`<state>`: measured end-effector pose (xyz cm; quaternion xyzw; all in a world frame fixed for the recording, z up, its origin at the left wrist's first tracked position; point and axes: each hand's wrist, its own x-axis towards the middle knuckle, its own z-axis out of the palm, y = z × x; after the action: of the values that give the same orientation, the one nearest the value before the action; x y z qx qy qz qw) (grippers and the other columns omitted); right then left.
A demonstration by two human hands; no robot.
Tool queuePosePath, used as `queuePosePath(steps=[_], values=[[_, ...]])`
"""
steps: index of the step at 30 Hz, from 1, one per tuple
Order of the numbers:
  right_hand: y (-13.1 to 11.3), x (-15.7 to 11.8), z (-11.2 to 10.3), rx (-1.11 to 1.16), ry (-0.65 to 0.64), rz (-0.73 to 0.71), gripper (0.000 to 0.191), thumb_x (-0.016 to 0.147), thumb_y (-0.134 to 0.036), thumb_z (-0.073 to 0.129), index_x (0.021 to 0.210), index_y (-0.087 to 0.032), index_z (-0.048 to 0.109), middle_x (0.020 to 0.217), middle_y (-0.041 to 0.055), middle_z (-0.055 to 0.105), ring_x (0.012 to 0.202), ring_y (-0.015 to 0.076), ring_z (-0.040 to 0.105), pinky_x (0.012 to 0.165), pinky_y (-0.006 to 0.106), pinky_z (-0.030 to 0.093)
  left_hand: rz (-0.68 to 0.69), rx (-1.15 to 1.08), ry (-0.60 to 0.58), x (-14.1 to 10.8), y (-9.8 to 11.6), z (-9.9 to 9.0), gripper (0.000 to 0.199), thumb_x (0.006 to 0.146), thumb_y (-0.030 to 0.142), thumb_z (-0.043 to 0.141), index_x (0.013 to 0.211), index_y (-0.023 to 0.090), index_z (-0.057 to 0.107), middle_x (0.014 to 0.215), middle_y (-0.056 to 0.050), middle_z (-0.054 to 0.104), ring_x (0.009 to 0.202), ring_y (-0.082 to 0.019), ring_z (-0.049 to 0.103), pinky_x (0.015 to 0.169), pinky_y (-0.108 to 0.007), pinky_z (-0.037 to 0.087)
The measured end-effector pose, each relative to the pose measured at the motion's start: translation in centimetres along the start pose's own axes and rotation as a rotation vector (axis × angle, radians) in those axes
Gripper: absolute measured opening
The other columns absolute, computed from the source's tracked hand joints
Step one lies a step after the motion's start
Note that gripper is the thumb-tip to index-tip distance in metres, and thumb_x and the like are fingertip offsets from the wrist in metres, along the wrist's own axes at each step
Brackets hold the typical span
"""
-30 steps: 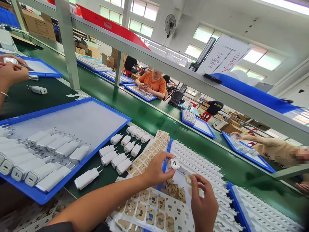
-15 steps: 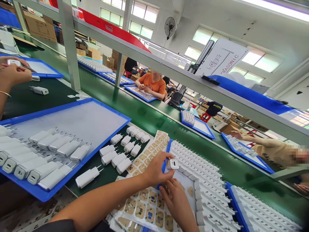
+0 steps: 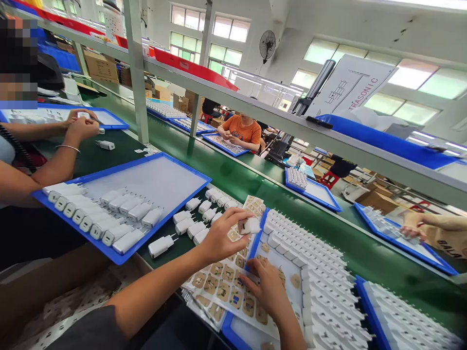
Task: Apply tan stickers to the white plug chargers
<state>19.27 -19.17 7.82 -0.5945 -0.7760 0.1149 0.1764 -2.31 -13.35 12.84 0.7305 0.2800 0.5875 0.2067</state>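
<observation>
My left hand (image 3: 223, 237) grips a white charger plug (image 3: 249, 225) between thumb and fingers, raised above a sheet of tan stickers (image 3: 218, 269). The end with a port faces my palm side. Just below, my right hand (image 3: 270, 287) has its thumb and forefinger apart over the sheet's right edge; I see nothing held in it. Beneath and beyond that hand lies a blue-rimmed tray (image 3: 260, 236), with rows of white chargers (image 3: 314, 272) along its right side. A few loose tan pieces lie on its white floor.
Left of the sheet, several loose chargers (image 3: 184, 222) lie on the green bench. Another blue tray (image 3: 118, 258) holds chargers in rows. A co-worker's hands (image 3: 82, 127) work at far left. A metal shelf post (image 3: 135, 73) and green conveyor (image 3: 226, 170) stand beyond.
The charger in my left hand has risen slightly leftward and turned so its port end faces left. My right hand has parted from my left. The view has swung left.
</observation>
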Motion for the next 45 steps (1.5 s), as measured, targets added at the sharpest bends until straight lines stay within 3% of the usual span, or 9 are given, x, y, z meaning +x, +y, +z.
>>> queuePosePath(steps=[3, 7, 10, 14, 18, 27, 38, 45], values=[[0.0, 0.0, 0.1, 0.005, -0.019, -0.024, 0.011, 0.084, -0.03, 0.068, 0.092, -0.025, 0.072, 0.085, 0.0031, 0.071, 0.085, 0.026, 0.068, 0.078, 0.038, 0.051, -0.045, 0.214, 0.053, -4.6, -0.1, -3.8, 0.039, 0.089, 0.016, 0.063, 0.127, 0.023, 0.064, 0.119, -0.009, 0.066, 0.11, -0.022, 0.067, 0.097, -0.034, 0.056], [-0.5, -0.1, -0.4, 0.053, -0.043, -0.054, 0.014, 0.087, -0.027, 0.06, 0.087, -0.026, 0.074, 0.082, 0.002, 0.07, 0.082, 0.0238, 0.069, 0.078, 0.037, 0.053, -0.146, 0.439, 0.122, -11.1, -1.8, -7.8, 0.029, 0.092, 0.029, 0.068, 0.121, 0.027, 0.066, 0.118, -0.007, 0.068, 0.107, -0.023, 0.07, 0.09, -0.034, 0.061], [-1.1, -0.4, -1.7, 0.13, -0.028, -0.075, 0.019, 0.09, -0.033, 0.057, 0.084, -0.027, 0.074, 0.083, 0.0021, 0.071, 0.078, 0.0222, 0.069, 0.074, 0.034, 0.054, -0.184, 0.541, 0.159, -14.3, -2.9, -9.5, 0.027, 0.093, 0.034, 0.067, 0.12, 0.027, 0.066, 0.119, -0.006, 0.068, 0.108, -0.025, 0.071, 0.091, -0.038, 0.062], [-1.2, -1.0, -3.6, 0.265, 0.012, -0.081, 0.026, 0.092, -0.044, 0.056, 0.084, -0.026, 0.073, 0.083, 0.0026, 0.076, 0.077, 0.022, 0.072, 0.072, 0.032, 0.057, -0.146, 0.64, 0.183, -16.5, -3.7, -10.2, 0.028, 0.093, 0.032, 0.067, 0.12, 0.027, 0.066, 0.117, -0.006, 0.07, 0.111, -0.026, 0.069, 0.097, -0.042, 0.059], [0.0, -1.3, -4.5, 0.294, 0.103, -0.046, 0.031, 0.091, -0.052, 0.058, 0.092, -0.025, 0.075, 0.088, 0.0038, 0.079, 0.077, 0.0227, 0.074, 0.073, 0.032, 0.059, -0.089, 0.724, 0.141, -17.8, -4.4, -10.0, 0.026, 0.092, 0.028, 0.069, 0.118, 0.027, 0.067, 0.112, -0.005, 0.074, 0.114, -0.027, 0.066, 0.1, -0.046, 0.054], [0.5, -1.0, -3.6, 0.168, 0.328, 0.028, 0.038, 0.087, -0.058, 0.058, 0.09, -0.024, 0.075, 0.085, 0.0053, 0.079, 0.073, 0.0231, 0.073, 0.074, 0.035, 0.061, -0.205, 0.926, 0.1, -19.3, -4.4, -10.5, 0.021, 0.091, 0.031, 0.066, 0.111, 0.023, 0.068, 0.115, -0.009, 0.072, 0.125, -0.032, 0.058, 0.11, -0.054, 0.045], [1.0, -0.9, -3.0, 0.139, 0.41, -0.054, 0.031, 0.092, -0.049, 0.059, 0.096, -0.023, 0.074, 0.091, 0.0049, 0.08, 0.08, 0.0227, 0.076, 0.081, 0.036, 0.061, -0.192, 1.087, 0.06, -18.3, -3.9, -10.1, 0.021, 0.092, 0.031, 0.064, 0.11, 0.02, 0.062, 0.139, -0.015, 0.06, 0.139, -0.037, 0.047, 0.116, -0.059, 0.035], [1.3, -1.0, -3.2, 0.064, 0.402, -0.161, 0.026, 0.094, -0.044, 0.059, 0.097, -0.023, 0.074, 0.092, 0.0045, 0.08, 0.078, 0.0215, 0.077, 0.073, 0.032, 0.062, -0.177, 1.162, 0.053, -17.9, -4.1, -10.3, 0.031, 0.094, 0.038, 0.062, 0.118, 0.02, 0.06, 0.133, -0.015, 0.067, 0.13, -0.037, 0.055, 0.115, -0.061, 0.031]])
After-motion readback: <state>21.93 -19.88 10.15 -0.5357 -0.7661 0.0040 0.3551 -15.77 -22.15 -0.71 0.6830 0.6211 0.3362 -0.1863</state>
